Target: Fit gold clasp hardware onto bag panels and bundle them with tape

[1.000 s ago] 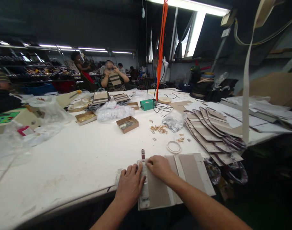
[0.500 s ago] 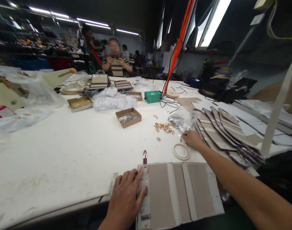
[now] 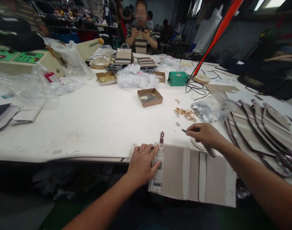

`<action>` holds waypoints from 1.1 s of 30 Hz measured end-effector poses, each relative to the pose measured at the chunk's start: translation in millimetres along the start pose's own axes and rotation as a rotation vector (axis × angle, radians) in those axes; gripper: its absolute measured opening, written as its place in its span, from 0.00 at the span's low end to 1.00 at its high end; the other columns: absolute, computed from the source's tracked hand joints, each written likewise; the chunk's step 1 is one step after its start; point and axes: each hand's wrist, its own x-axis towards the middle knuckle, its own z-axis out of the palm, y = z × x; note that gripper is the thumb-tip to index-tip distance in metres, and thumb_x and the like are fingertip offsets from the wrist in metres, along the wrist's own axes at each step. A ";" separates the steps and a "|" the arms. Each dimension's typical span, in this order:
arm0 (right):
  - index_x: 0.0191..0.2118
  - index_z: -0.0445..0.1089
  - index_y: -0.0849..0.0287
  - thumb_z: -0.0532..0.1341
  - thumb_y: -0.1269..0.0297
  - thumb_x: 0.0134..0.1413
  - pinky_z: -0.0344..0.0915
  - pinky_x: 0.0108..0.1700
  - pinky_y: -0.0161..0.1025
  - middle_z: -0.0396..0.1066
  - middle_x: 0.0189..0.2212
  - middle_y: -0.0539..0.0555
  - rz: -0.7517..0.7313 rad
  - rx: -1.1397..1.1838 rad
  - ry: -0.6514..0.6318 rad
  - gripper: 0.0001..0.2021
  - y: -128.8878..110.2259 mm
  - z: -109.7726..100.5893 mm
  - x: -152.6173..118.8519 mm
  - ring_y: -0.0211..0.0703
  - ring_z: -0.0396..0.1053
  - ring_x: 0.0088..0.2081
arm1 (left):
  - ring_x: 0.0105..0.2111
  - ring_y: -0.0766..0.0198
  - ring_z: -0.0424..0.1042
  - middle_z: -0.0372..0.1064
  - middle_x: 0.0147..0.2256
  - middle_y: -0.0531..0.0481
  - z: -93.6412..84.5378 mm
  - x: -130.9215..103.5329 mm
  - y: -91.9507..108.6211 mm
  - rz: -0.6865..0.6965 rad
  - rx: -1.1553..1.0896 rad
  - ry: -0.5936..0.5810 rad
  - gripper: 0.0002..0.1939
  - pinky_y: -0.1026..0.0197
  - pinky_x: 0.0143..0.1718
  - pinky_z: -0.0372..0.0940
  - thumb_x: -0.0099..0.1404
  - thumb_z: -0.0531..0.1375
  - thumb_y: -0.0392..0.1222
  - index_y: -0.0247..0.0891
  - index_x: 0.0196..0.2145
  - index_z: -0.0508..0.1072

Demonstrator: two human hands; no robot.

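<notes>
A beige folded-open bag panel (image 3: 174, 169) with pale strips lies at the table's front edge, part of it overhanging. My left hand (image 3: 142, 163) rests flat on its left border, fingers spread, beside small metal fittings set in that strip. A dark strap tab with a shiny metal end (image 3: 162, 136) sticks out beyond the panel's far edge. Above the panel, my right hand (image 3: 204, 133) pinches a small flat metal piece (image 3: 183, 130) at its fingertips. A roll of narrow tape (image 3: 196, 144) is partly hidden beneath that hand. Small gold-coloured fittings (image 3: 185, 114) lie in a loose pile beyond it.
A cardboard box (image 3: 150, 103) of metal pieces stands mid-table, near a green box (image 3: 178, 78) with black cable. Stacked panels (image 3: 253, 134) and a plastic bag of metal parts (image 3: 209, 108) lie to the right. A person (image 3: 141, 32) sits across the table.
My right hand has come back from beside the plastic bag toward the panel, with a small metal piece now showing in its fingertips. My left hand stays on the panel. The view has shifted.
</notes>
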 end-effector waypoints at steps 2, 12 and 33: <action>0.38 0.81 0.58 0.65 0.57 0.53 0.60 0.27 0.35 0.73 0.20 0.49 -0.058 0.157 -0.148 0.11 -34.1 29.3 -20.1 0.39 0.68 0.21 | 0.55 0.48 0.64 0.69 0.58 0.44 -1.3 0.4 0.6 -0.005 -0.008 0.006 0.29 0.44 0.56 0.56 0.71 0.60 0.53 0.45 0.66 0.65; 0.36 0.82 0.59 0.62 0.63 0.53 0.63 0.37 0.36 0.80 0.28 0.51 -0.129 0.119 -0.172 0.11 -62.8 91.2 -33.0 0.42 0.72 0.31 | 0.54 0.48 0.65 0.71 0.54 0.46 -3.4 -1.9 -2.4 -0.005 -0.052 0.035 0.30 0.45 0.53 0.58 0.69 0.62 0.54 0.44 0.65 0.67; 0.35 0.80 0.56 0.61 0.68 0.53 0.62 0.40 0.36 0.81 0.33 0.50 -0.137 0.000 -0.057 0.08 -74.9 102.9 -43.8 0.43 0.74 0.35 | 0.55 0.46 0.65 0.71 0.55 0.45 -4.4 -1.2 -3.7 0.011 -0.063 0.018 0.30 0.43 0.54 0.59 0.68 0.62 0.55 0.45 0.64 0.67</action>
